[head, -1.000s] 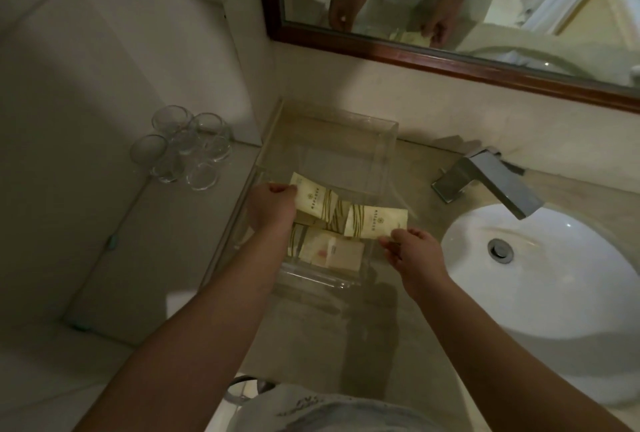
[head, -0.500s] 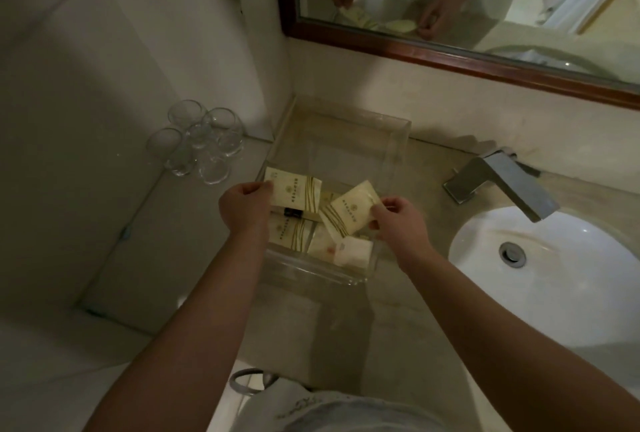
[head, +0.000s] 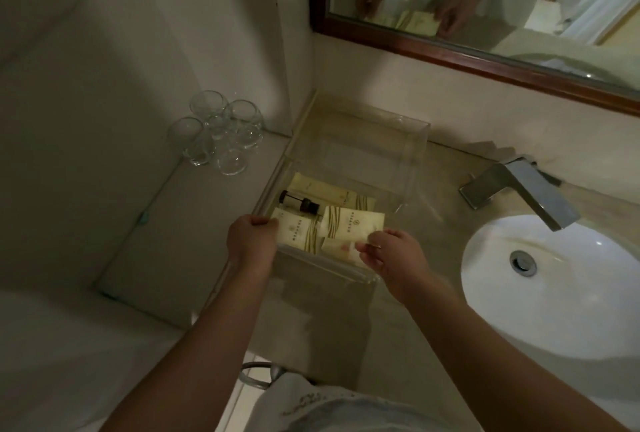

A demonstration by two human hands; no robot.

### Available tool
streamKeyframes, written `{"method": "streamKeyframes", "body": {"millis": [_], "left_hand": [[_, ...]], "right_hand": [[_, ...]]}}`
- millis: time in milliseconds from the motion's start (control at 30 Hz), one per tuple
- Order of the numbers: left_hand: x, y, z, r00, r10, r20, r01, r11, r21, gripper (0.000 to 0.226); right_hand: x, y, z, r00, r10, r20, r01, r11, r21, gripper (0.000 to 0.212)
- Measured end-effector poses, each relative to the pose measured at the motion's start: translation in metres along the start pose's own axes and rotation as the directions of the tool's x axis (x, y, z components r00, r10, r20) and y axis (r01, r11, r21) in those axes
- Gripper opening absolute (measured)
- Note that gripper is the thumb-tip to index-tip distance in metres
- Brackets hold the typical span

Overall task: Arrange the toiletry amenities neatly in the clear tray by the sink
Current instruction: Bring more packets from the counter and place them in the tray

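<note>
While the left hand point(head: 251, 241) curls over the near left rim of the clear tray point(head: 408, 141), fingers clenched on the wall, the right hand point(head: 388, 257) pinches the near right corner of a cream packet point(head: 353, 225) between thumb and fingertips. Tray sits at frame centre on the beige counter point(head: 440, 234), left of the white sink point(head: 554, 279) and faucet point(head: 519, 186). Inside, at the near end: a second cream packet point(head: 298, 229) by the left hand, a pink-marked sachet point(head: 341, 248) under the held one, a long flat packet point(head: 329, 191) further back, and a small dark-capped bottle point(head: 299, 201) lying on its side. Far half of the tray bare. Four glasses point(head: 221, 134) clustered upper left of the frame.
</note>
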State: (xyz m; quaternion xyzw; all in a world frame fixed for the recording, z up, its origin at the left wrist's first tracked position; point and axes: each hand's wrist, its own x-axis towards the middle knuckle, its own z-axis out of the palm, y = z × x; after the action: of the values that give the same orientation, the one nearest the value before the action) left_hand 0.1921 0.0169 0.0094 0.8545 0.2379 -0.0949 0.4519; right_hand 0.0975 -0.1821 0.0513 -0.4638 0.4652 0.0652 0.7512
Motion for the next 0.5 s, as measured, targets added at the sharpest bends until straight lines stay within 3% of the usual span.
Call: {"method": "streamKeyframes", "body": {"millis": [233,433,500], "left_hand": [[0.002,0.004,0.007,0.992,0.094,-0.080,-0.089,0.994,0.068,0.015],[-0.001,0.002,0.015,0.942,0.313,-0.122,-0.268,0.919,0.289,0.033],[0.000,0.001,0.013,0.922,0.361,-0.141,-0.307,0.902,0.304,0.029]], "right_hand": [[0.000,0.009,0.023,0.998,0.066,-0.016,-0.067,0.993,-0.092,0.023],[0.005,0.015,0.038,0.996,0.059,-0.067,-0.068,0.989,-0.131,0.023],[0.005,0.016,0.040,0.995,0.059,-0.074,-0.069,0.989,-0.131,0.025]]}}
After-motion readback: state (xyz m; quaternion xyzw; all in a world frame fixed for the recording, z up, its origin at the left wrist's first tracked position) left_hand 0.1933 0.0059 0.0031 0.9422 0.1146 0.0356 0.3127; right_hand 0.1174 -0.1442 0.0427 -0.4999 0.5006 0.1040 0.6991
